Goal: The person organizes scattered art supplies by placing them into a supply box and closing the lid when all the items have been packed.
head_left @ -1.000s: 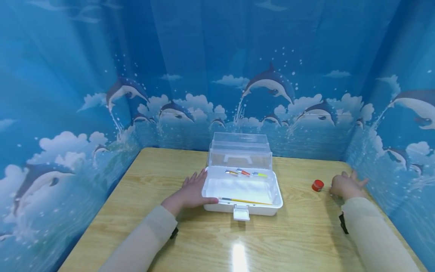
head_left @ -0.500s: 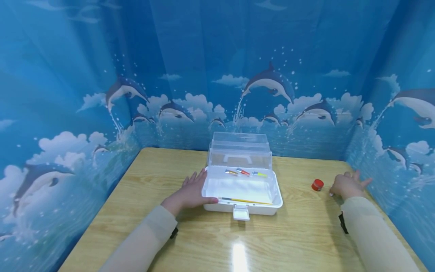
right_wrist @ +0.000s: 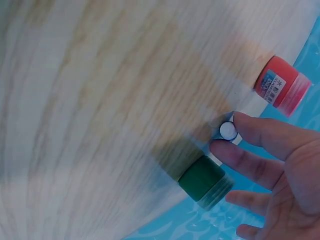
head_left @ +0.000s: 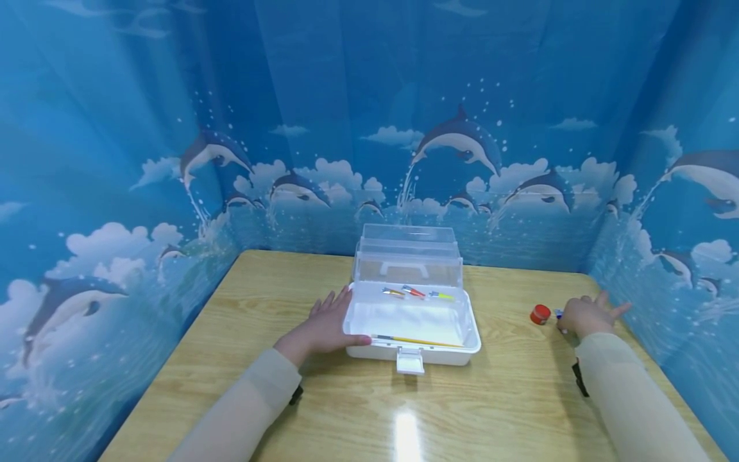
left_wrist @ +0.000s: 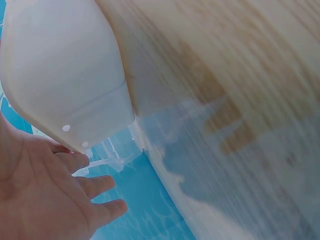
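Observation:
A white storage box (head_left: 404, 353) stands with its clear lid (head_left: 408, 253) raised. My left hand (head_left: 326, 326) rests against its left side, thumb over the front rim and other fingers extended. Inside lie several small coloured paint tubes (head_left: 413, 291) and a yellow-handled paintbrush (head_left: 424, 341) along the front. To the right, my right hand (head_left: 586, 316) pinches a small paint tube (right_wrist: 228, 131) between thumb and index finger; its round white end shows in the right wrist view, and a blue bit in the head view. The red paint jar (head_left: 540, 314) is just left of this hand.
A green paint jar (right_wrist: 204, 180) stands beside the right hand in the right wrist view, hidden in the head view. Below the box front hangs its open latch (head_left: 410, 361). The wooden table (head_left: 479, 410) is bordered by a blue dolphin curtain (head_left: 323, 96).
The right hand has shifted slightly left, and a blue bit of the tube now shows past its fingers near the red jar. My left hand and the box stay put.

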Action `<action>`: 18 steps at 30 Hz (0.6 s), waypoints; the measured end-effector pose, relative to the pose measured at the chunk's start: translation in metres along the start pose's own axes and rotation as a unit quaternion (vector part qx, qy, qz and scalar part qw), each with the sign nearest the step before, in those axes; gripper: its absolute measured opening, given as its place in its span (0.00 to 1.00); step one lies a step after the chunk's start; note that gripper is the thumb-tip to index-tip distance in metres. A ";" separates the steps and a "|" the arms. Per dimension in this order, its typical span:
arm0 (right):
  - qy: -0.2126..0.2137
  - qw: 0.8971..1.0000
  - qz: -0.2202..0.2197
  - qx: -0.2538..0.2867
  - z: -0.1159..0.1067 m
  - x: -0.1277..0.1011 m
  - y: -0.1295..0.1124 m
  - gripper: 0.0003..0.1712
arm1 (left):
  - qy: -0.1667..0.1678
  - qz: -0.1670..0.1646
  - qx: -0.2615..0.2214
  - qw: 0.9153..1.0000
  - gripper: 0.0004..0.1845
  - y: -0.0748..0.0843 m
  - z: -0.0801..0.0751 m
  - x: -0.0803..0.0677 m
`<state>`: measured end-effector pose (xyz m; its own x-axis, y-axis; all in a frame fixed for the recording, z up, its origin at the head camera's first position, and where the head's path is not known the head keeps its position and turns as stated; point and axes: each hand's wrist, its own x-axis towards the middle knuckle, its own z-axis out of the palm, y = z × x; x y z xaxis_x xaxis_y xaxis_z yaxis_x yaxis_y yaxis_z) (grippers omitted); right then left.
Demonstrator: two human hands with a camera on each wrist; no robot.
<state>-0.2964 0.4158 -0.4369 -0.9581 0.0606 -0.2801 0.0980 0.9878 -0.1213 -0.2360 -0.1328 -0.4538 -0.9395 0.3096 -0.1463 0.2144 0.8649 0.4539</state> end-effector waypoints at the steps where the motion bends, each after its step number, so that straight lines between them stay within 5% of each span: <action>1: 0.000 1.000 0.001 -0.001 0.000 0.000 0.000 0.14 | 0.000 0.000 0.002 1.000 0.69 0.000 0.000 0.000; 6: -0.005 1.000 -0.001 -0.006 0.000 -0.001 -0.002 0.08 | 0.001 0.000 0.004 1.000 0.69 0.001 -0.001 -0.002; 18: -0.003 1.000 -0.009 -0.010 -0.018 -0.010 -0.009 0.12 | 0.002 0.001 -0.005 1.000 0.68 0.002 -0.001 -0.002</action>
<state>-0.2928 0.4086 -0.4157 -0.9578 0.0428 -0.2843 0.0759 0.9914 -0.1066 -0.2338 -0.1328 -0.4515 -0.9401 0.3098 -0.1423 0.2134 0.8602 0.4631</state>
